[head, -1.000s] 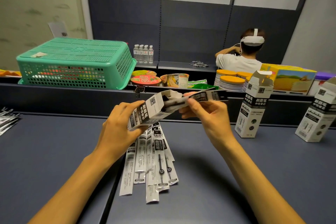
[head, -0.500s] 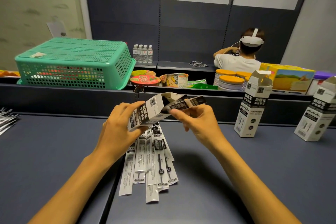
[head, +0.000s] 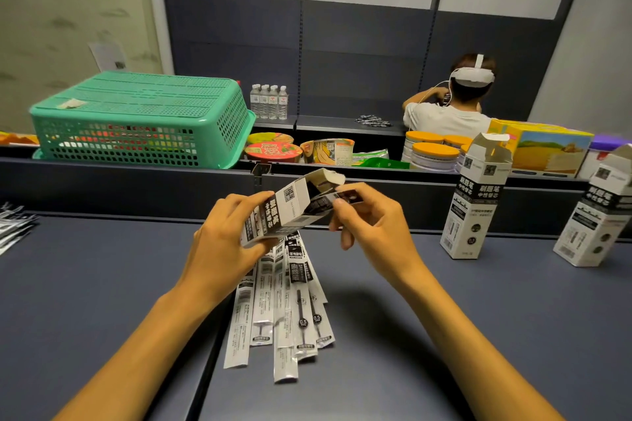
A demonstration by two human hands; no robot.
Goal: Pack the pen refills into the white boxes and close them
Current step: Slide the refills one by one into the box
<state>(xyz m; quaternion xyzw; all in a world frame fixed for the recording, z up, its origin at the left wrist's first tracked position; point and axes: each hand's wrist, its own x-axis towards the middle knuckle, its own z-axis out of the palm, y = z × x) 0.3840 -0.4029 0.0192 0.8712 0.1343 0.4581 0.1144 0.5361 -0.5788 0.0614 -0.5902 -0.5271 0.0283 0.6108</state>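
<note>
One white box (head: pixel 290 207) is gripped by the left hand (head: pixel 227 243) while a refill (head: pixel 342 197) pinched in the right hand (head: pixel 371 222) fingers is fed in, with loose refills (head: pixel 287 301) left on the worktop (head: pixel 478 318) and two boxes (head: pixel 477 202) left open.
</note>
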